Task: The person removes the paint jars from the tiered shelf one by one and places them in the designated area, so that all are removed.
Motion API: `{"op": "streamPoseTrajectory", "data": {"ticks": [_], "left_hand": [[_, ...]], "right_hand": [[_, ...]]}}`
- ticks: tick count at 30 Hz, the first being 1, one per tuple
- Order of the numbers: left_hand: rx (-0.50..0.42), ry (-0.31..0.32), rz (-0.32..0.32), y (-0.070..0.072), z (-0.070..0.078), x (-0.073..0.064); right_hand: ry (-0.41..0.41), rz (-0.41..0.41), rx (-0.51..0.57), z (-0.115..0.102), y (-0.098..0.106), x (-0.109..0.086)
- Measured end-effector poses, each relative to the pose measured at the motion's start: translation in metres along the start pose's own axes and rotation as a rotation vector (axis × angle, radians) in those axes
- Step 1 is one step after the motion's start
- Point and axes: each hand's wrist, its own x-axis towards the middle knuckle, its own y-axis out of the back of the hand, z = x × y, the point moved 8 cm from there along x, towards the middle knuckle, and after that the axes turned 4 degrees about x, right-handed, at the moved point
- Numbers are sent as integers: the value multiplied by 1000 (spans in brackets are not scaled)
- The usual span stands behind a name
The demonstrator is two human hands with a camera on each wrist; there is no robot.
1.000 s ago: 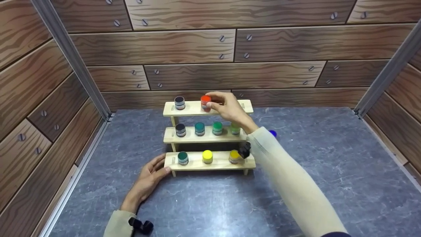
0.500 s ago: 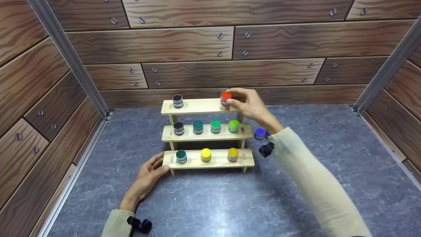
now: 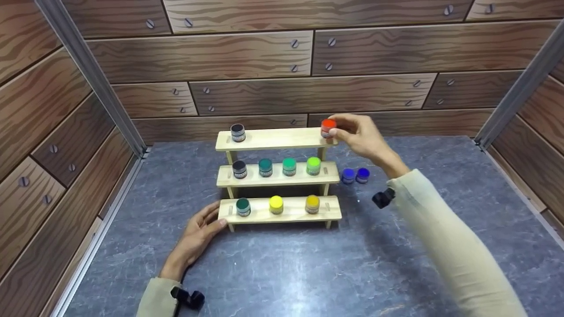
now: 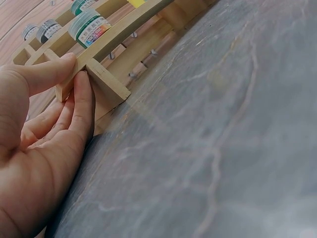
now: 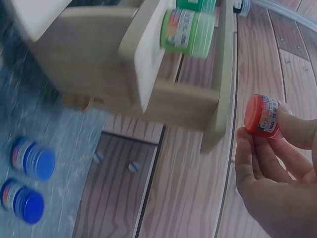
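My right hand (image 3: 363,136) pinches a small paint jar with a red lid (image 3: 328,127) between thumb and fingers, over the right end of the top shelf. In the right wrist view, a gap shows between the red jar (image 5: 262,115) and the shelf's edge. My left hand (image 3: 198,233) grips the lower left corner of a three-step wooden stand (image 3: 282,138). In the left wrist view, the thumb (image 4: 54,72) lies on the bottom shelf's edge and the fingers curl beneath it. A black-lidded jar (image 3: 238,133) stands at the top shelf's left end.
The middle shelf bears a row of jars, black to light green (image 3: 313,166). Dark green (image 3: 243,207), yellow (image 3: 276,205) and amber (image 3: 312,204) jars stand on the bottom shelf. Two blue jars (image 3: 355,175) are on the table right of the stand. Wood-patterned panels (image 3: 246,57) enclose the table.
My right hand has carried the red jar rightward along the top shelf, from its middle to its right end. Both blue jars now show fully. The left hand keeps its grip on the stand.
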Motion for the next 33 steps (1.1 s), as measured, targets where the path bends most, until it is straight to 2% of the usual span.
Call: {"op": "streamPoseTrajectory", "data": {"ticks": [5,10,15,20,27,33], "left_hand": [[3,-5,8,0,1,0],[-1,-2,9,0,1,0],[-5,-2,-4,0,1,0],[3,-7,-20,0,0,-2],[-13,-2,-5,0,-3,0],[0,-9,-11,1,-1,0]], "right_hand": [[-27,39,-36,8,21,-7],[-42,61,-27,19,40,-15],[-75,90,-60,36,54,-25],[-112,118,-70,57,65,-35],[-157,133,-76,87,75,-48],[-153,181,-74,105,82,-57]]}}
